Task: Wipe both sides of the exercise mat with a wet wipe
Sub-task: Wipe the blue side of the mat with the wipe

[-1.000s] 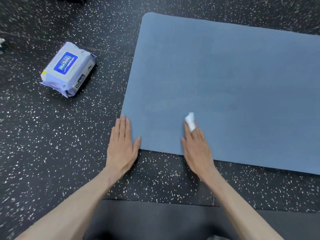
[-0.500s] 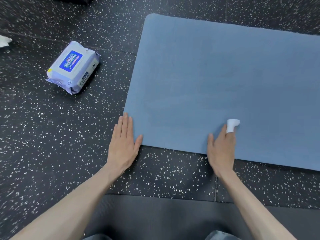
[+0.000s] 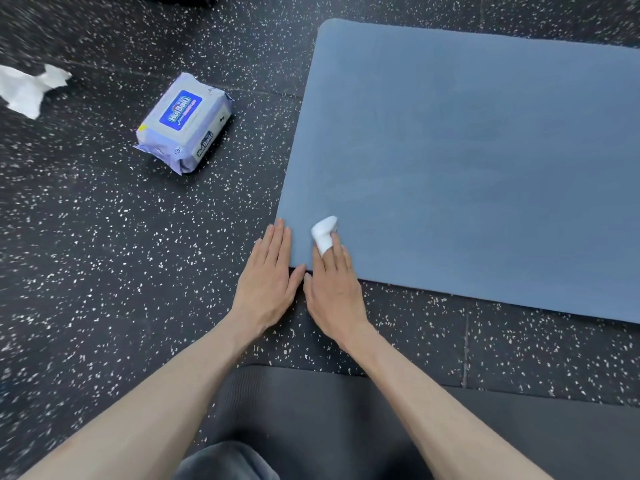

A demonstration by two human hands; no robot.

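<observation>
A blue exercise mat (image 3: pixel 467 161) lies flat on the speckled black floor, filling the right of the view. My left hand (image 3: pixel 268 278) rests flat, fingers straight, on the floor at the mat's near left corner, its fingertips along the mat's left edge. Right beside it, my right hand (image 3: pixel 334 285) lies flat on the mat's near edge. Its straight fingers press a small folded white wet wipe (image 3: pixel 323 233) onto the mat, and the wipe sticks out past the fingertips. The thumbs of both hands almost touch.
A purple pack of wet wipes (image 3: pixel 185 123) lies on the floor left of the mat. A crumpled white wipe (image 3: pixel 27 86) lies at the far left edge. A dark grey mat (image 3: pixel 311 410) is under me at the bottom.
My right hand has slid left along the mat's near edge with the wipe, ending next to my left hand. The left hand has stayed at the corner.
</observation>
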